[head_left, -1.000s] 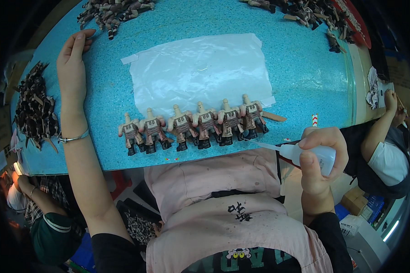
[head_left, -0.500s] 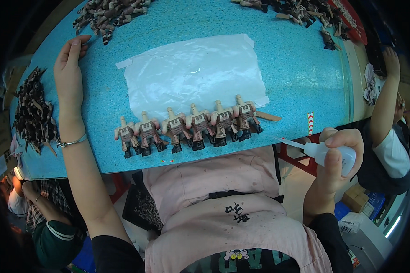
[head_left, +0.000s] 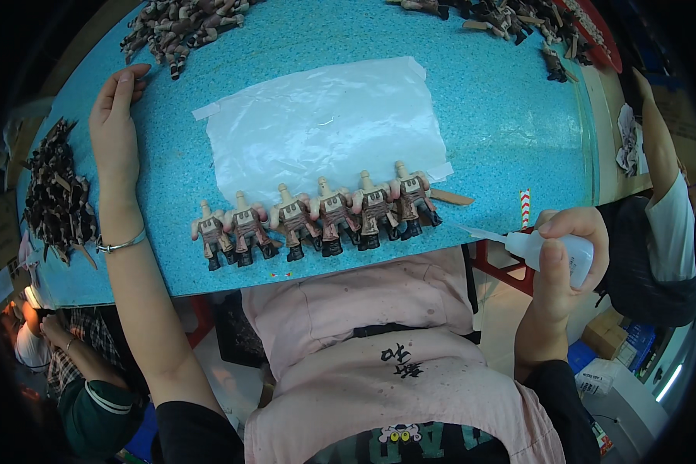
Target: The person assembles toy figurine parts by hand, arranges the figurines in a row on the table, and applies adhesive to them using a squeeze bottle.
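Observation:
My right hand (head_left: 568, 251) grips a white squeeze bottle (head_left: 526, 246) with a long thin nozzle. The nozzle points left, its fine tip just off the feet of the rightmost figure (head_left: 416, 197). Several headless toy figures (head_left: 332, 209) with brown outfits and black boots lie in a row along the near edge of the table. Farther out at the left, my left hand (head_left: 118, 108) rests on the tabletop with fingers loosely extended, and nothing shows in it. Its fingertips are close to a pile of figure parts (head_left: 185, 31).
A translucent sheet (head_left: 325, 127) is taped to the blue table (head_left: 510, 131). Dark parts are heaped at left (head_left: 58, 185) and far right (head_left: 530, 23), beside a red tray (head_left: 607, 46). A flat wooden stick (head_left: 450, 197) lies by the row. Other people sit at both sides.
My right hand and the bottle have shifted slightly left and up, bringing the nozzle tip nearer the row. My left hand stays in place. At right, another person's arm has moved.

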A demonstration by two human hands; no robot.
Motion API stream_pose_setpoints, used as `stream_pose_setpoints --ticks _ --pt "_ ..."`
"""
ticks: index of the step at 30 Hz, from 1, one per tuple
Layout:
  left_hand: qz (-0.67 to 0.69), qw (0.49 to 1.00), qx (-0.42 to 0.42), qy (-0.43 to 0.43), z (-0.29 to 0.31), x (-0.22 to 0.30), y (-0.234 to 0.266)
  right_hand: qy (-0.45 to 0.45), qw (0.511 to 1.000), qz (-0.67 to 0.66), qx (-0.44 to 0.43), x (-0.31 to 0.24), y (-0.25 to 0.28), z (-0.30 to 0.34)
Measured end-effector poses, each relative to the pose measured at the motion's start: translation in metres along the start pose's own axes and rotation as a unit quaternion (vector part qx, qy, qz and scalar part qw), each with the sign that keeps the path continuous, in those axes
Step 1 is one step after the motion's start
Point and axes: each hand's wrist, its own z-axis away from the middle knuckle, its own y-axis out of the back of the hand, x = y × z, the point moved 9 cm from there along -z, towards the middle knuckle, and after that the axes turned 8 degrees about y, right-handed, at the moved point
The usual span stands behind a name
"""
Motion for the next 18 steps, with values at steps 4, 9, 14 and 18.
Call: stream_pose_setpoints --ticks 4,9,14,18 --pt "-0.001 1.000 -0.001 0.003 0.000 0.001 0.000 0.015 1.000 0.005 -0.009 -0.001 -0.002 0.000" --pt "-0.003 1.000 0.000 -0.008 0.003 0.005 -0.003 0.010 1.000 0.016 -0.017 -0.004 -0.004 0.000" --pt "0.012 0.999 -0.002 -0.034 0.003 0.001 -0.003 0.009 1.000 0.024 -0.015 -0.002 -0.003 0.006" --pt "-0.005 0.998 0.008 -0.057 0.002 -0.001 0.005 0.049 0.995 0.085 0.019 0.005 0.011 0.006"
